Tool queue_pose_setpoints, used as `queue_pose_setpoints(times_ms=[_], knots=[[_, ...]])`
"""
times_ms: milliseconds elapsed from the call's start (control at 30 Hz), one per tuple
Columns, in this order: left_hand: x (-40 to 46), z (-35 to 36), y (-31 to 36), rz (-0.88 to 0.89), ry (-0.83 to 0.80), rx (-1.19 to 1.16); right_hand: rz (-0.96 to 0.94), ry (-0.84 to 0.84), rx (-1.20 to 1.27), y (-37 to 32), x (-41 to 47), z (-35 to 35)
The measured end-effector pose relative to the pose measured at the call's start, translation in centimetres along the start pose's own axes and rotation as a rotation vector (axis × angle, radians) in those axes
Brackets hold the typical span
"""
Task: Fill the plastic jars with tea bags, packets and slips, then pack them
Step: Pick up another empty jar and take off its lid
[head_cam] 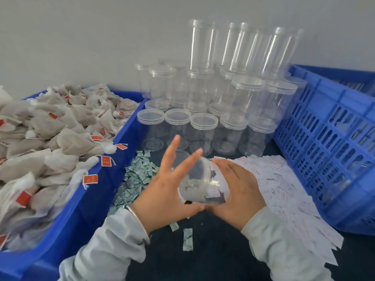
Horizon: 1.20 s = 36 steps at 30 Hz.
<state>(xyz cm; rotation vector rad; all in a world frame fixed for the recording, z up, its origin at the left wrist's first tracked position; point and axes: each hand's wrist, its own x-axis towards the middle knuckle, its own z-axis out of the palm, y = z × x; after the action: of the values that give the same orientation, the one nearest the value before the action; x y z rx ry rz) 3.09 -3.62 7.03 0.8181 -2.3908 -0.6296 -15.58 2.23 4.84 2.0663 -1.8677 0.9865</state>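
A clear plastic jar (199,183) is held tilted above the middle of the bench (219,244), between both hands. A tea bag (192,191) is seen inside it, lying against the lower wall.

Left hand (168,183): palm pressed against the jar's left side, fingers straight and spread, pointing up and away. Nothing is pinched. A bangle (140,222) is worn on that wrist.

Right hand (237,185): wrapped round the jar's right side, fingers curled over the wall, thumb underneath near the left thumb. Both sleeves are light grey.

Loose tea bags (50,134) with red tags are heaped in a blue bin (85,201) along the bench's left edge. Small green packets (138,177) are piled on the bench just beside the bin's right wall; a few strays (187,239) lie nearer the front edge. White printed slips (284,191) are spread over the right part of the bench, up to a blue slotted crate (328,138) at the right edge.

Empty lidded jars (203,126) are lined up in rows at the back of the bench, behind the hands. More jars (233,82) are stacked on them, with tall ones (243,45) on top against the wall (81,37).

Motion blur on the held jar: lid state cannot be told.
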Motion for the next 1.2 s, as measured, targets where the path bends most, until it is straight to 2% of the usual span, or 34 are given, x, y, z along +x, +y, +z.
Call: queue_pose_setpoints(times_ms=[67, 133, 367, 400, 467, 500, 600, 700, 800, 933, 1200], knots=[[-0.1, -0.1, -0.1, 0.127, -0.070, 0.119, -0.052, -0.036, 0.056, 0.0, 0.1, -0.1], [0.1, -0.1, -0.2, 0.127, -0.073, 0.108, -0.127, -0.008, 0.029, 0.2, 0.1, -0.2], [0.2, 0.4, -0.2, -0.261, -0.005, -0.253, -0.229, 0.129, -0.169, 1.3, -0.2, 0.6], [0.3, 0.5, -0.2, -0.341, -0.004, -0.398, -0.186, 0.140, -0.180, 1.8, -0.2, 0.6], [0.2, 0.2, -0.7, -0.525, -0.007, -0.685, 0.022, 0.194, -0.139, 2.9, 0.1, -0.1], [0.2, -0.1, -1.1, -0.577, 0.005, -0.731, 0.137, 0.245, -0.090, 3.5, 0.1, -0.5], [0.7, -0.5, -2.1, -0.594, 0.122, -0.584, 0.304, 0.365, 0.102, 4.5, -0.3, -0.8], [2.4, 0.0, -3.5, -0.645, 0.294, -0.543, 0.389, 0.370, 0.330, 3.1, -0.7, 0.3], [4.5, 1.1, -5.0, -0.718, 0.389, -0.401, 0.442, 0.351, 0.523, 0.9, -1.2, 2.1], [6.6, 2.2, -6.9, -0.848, 0.427, -0.277, 0.393, 0.293, 0.583, -0.3, -1.6, 4.2], [7.1, 2.1, -8.2, -0.847, 0.450, -0.209, 0.396, 0.255, 0.650, 0.2, -2.2, 4.6]])
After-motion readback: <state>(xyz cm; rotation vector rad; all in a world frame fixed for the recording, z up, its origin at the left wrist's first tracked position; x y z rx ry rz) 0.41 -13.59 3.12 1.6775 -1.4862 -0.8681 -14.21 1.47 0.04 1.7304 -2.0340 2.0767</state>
